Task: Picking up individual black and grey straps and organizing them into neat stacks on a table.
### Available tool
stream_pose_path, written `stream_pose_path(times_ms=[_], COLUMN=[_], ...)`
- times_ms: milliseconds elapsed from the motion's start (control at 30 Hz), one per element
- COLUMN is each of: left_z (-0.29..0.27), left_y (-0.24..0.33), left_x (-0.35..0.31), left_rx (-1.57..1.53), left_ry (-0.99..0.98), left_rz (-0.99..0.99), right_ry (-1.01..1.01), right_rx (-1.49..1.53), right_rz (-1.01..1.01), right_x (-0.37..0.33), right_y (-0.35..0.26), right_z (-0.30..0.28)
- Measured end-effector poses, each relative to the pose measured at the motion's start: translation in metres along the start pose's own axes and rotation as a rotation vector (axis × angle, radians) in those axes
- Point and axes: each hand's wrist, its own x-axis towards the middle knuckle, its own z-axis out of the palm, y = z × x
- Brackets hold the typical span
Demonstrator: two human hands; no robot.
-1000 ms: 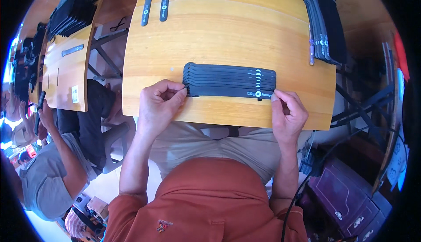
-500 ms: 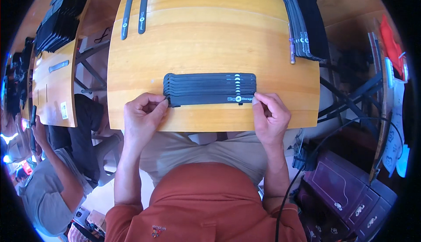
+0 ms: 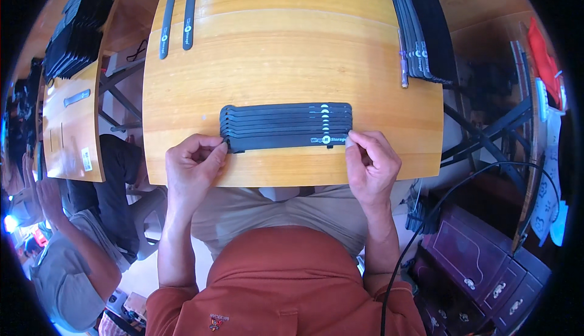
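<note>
Left hand, right hand: pinching opposite ends, thumb to finger | long dark-grey fabric straps overlap between | light, level pressure should keep edges parallel

On the wooden table before us, a broad stretch of bare wood lies beyond the row of overlapping dark straps, wide enough for us to pass a hand. Two grey straps lie apart at the far left, with a narrow lane between them. A dark strap bundle and a pen just beside it block the far right. Our left hand and right hand close off the row's ends; between them, a shallow strip is open along the near edge.
</note>
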Motion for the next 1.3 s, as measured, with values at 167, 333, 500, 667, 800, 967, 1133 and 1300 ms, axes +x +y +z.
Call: stream_pose_path(times_ms=[167,333,500,667,800,967,1133,1300], left_z=[-0.0019,-0.0029,-0.0017,-0.0012,-0.0011,-0.0023,-0.0026,-0.0026], left_y=[0.0010,-0.0011,0.0021,0.0019,0.0017,0.0031,0.0007,0.0014], left_x=[-0.0009,0.0007,0.0002,-0.0003,0.0007,0.0011,0.0014,0.0013], left_rx=[-0.004,-0.012,0.022,0.012,-0.016,-0.025,-0.014,-0.004], left_ry=[-0.018,-0.020,-0.003,0.001,-0.023,-0.030,-0.032,-0.031], left_rz=[0.019,0.016,0.002,0.005,-0.009,-0.009,-0.006,0.003], right_ry=[0.008,0.002,0.018,0.036,0.029,0.020,0.016,0.019], right_rx=[0.000,-0.022,-0.015,-0.027,-0.063,-0.045,-0.043,-0.049], right_rz=[0.001,-0.009,-0.014,-0.047,-0.041,-0.046,-0.018,-0.034], right_x=[-0.0008,0.0000,-0.0017,-0.0038,-0.0041,-0.0022,-0.0033,-0.0012], right_y=[0.0011,-0.0005,-0.0004,0.0054,0.0041,0.0008,0.0011,-0.0004], right_z=[-0.0001,0.0016,0.0035,0.0061,0.0047,0.0048,0.0056,0.0054])
